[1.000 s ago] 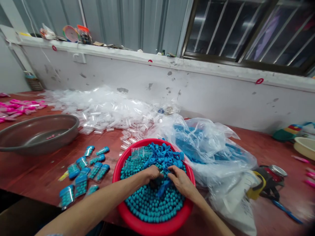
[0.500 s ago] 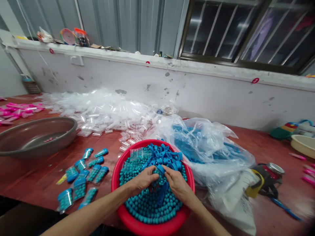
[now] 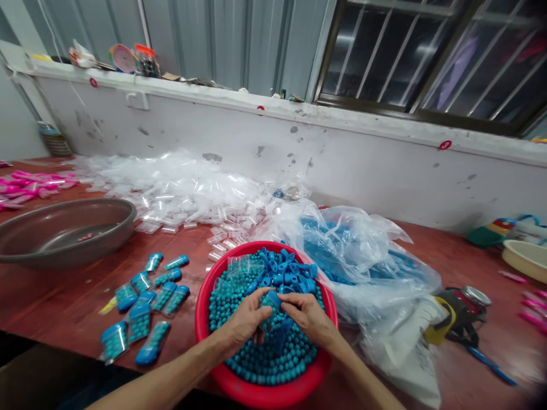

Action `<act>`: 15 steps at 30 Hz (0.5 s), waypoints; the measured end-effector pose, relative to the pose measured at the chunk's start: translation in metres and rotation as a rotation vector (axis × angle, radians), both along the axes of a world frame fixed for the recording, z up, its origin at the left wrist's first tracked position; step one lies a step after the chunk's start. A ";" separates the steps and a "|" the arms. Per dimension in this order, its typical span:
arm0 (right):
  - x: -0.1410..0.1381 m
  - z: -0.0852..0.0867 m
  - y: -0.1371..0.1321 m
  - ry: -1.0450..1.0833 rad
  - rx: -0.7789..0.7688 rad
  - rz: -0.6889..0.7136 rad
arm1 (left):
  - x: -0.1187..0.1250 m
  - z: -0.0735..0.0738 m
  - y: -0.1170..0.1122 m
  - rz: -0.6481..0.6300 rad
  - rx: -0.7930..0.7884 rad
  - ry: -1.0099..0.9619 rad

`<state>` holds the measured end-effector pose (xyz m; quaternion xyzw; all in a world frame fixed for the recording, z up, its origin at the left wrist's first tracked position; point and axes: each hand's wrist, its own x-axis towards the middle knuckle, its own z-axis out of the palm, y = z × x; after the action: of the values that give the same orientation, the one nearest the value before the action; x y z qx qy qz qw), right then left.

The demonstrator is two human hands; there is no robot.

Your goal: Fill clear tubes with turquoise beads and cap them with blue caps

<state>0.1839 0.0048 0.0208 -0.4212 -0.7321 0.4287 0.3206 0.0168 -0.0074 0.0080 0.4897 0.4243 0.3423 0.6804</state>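
Over the red basin (image 3: 200, 313), my left hand (image 3: 245, 316) is closed around a small clear bead container with a blue cap (image 3: 272, 299). The fingertips of my right hand (image 3: 310, 316) pinch the cap's edge from the right. Below both hands, teal beads (image 3: 269, 364) fill the basin. Blue caps (image 3: 288, 270) are heaped at its far side, beside a few clear empty containers (image 3: 245, 265) lying on the beads. A long blue piece (image 3: 282, 336) rests under my hands, partly hidden. Left of the basin lie several capped containers of teal beads (image 3: 139, 323).
A large pile of clear containers (image 3: 183, 188) spreads along the wall. Right of it sits a plastic bag of blue parts (image 3: 342, 245). A grey-brown basin (image 3: 123, 228) stands at left near pink pieces (image 3: 32, 185). A tape dispenser (image 3: 442, 324) and blue pen (image 3: 491, 364) lie at right.
My hands have shifted slightly left with the bead container, whose blue cap now appears tilted differently. The view has moved a little; the things on the table stay put.
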 end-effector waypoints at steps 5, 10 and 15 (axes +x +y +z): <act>0.003 -0.004 0.004 0.082 -0.133 0.007 | -0.002 0.003 0.000 0.013 -0.006 -0.003; 0.000 -0.010 0.002 0.143 -0.161 -0.065 | -0.006 0.005 0.001 -0.035 0.020 -0.001; -0.004 -0.008 -0.006 0.031 -0.009 -0.025 | 0.001 0.002 -0.003 0.027 0.026 0.014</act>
<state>0.1797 -0.0012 0.0130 -0.4251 -0.7197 0.4346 0.3353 0.0177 -0.0100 0.0100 0.4952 0.4309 0.3534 0.6665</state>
